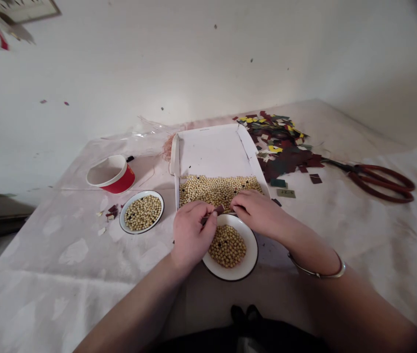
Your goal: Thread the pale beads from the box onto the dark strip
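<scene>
My left hand [194, 229] pinches a small dark red flat piece [219, 210] between thumb and fingers, above the rim of the near plate [251, 247]. That white, dark-rimmed plate holds small round pale-yellow grains, like soybeans or beads [226, 246]. To the right, my right hand [254, 210] has its fingers curled together at the near edge of the white box tray [212, 149]. Whatever those fingertips hold, if anything, is hidden. More of the same grains [216, 189], with a few dark ones, cover the near part of the tray.
On the left stand a second plate [123, 220] of grains and a red-and-white paper tub [120, 181]. Coloured scraps [285, 159] are heaped behind the tray's right side, with large red-handled scissors [381, 181] beside them. A pale cloth [68, 294] covers the table against a white wall [194, 63].
</scene>
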`<state>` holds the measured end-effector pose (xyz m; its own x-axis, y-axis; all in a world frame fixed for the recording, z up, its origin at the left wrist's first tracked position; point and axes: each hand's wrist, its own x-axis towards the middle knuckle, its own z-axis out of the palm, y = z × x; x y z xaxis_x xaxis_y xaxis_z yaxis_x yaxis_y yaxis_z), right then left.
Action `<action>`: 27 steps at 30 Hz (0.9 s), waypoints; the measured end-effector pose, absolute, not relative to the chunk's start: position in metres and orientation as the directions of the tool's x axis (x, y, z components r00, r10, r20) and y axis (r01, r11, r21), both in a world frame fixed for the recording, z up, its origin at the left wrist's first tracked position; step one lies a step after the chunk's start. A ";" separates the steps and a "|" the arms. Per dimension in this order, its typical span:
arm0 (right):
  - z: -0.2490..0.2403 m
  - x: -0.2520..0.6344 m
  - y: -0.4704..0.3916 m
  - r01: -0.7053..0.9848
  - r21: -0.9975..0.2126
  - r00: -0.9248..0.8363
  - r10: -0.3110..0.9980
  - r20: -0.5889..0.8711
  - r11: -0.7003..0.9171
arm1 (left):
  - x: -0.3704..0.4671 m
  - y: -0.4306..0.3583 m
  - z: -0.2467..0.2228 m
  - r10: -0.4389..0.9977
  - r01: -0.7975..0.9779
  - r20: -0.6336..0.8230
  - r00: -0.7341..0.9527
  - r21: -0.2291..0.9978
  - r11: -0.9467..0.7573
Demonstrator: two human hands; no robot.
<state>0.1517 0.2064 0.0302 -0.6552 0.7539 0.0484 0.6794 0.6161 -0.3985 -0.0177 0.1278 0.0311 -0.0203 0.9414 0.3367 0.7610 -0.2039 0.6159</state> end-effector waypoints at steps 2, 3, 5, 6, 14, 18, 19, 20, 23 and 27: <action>0.029 0.151 0.206 0.692 -0.387 -0.643 0.764 0.053 0.610 | -0.018 0.128 0.032 0.942 0.760 0.336 -0.020 0.617 -0.204; 0.028 0.151 0.206 0.698 -0.374 -0.640 0.766 0.057 0.611 | -0.018 0.128 0.032 0.941 0.760 0.338 -0.020 0.617 -0.205; 0.027 0.150 0.206 0.707 -0.338 -0.642 0.764 0.063 0.622 | -0.018 0.128 0.032 0.939 0.759 0.345 -0.018 0.615 -0.211; 0.027 0.150 0.206 0.708 -0.320 -0.646 0.760 0.065 0.629 | -0.018 0.128 0.032 0.937 0.760 0.348 -0.018 0.614 -0.214; 0.024 0.148 0.205 0.732 -0.265 -0.627 0.773 0.097 0.627 | -0.018 0.128 0.031 0.938 0.765 0.347 -0.018 0.609 -0.211; 0.023 0.148 0.205 0.738 -0.251 -0.620 0.776 0.112 0.626 | -0.018 0.128 0.031 0.936 0.762 0.350 -0.013 0.610 -0.217; 0.023 0.148 0.205 0.739 -0.250 -0.621 0.777 0.109 0.626 | -0.018 0.128 0.031 0.935 0.763 0.353 -0.012 0.608 -0.220; 0.023 0.148 0.205 0.737 -0.251 -0.624 0.775 0.104 0.627 | -0.017 0.128 0.031 0.935 0.765 0.354 -0.011 0.606 -0.221; 0.024 0.148 0.206 0.726 -0.262 -0.639 0.765 0.084 0.635 | -0.017 0.128 0.032 0.937 0.777 0.349 -0.009 0.593 -0.213; 0.024 0.148 0.206 0.726 -0.268 -0.637 0.766 0.086 0.633 | -0.016 0.128 0.032 0.937 0.781 0.349 -0.012 0.588 -0.209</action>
<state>0.1482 0.2057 0.0238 -0.6368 0.7663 0.0856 0.7260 0.6333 -0.2681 -0.0163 0.1278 0.0320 -0.0123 0.9370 0.3492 0.7812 -0.2089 0.5882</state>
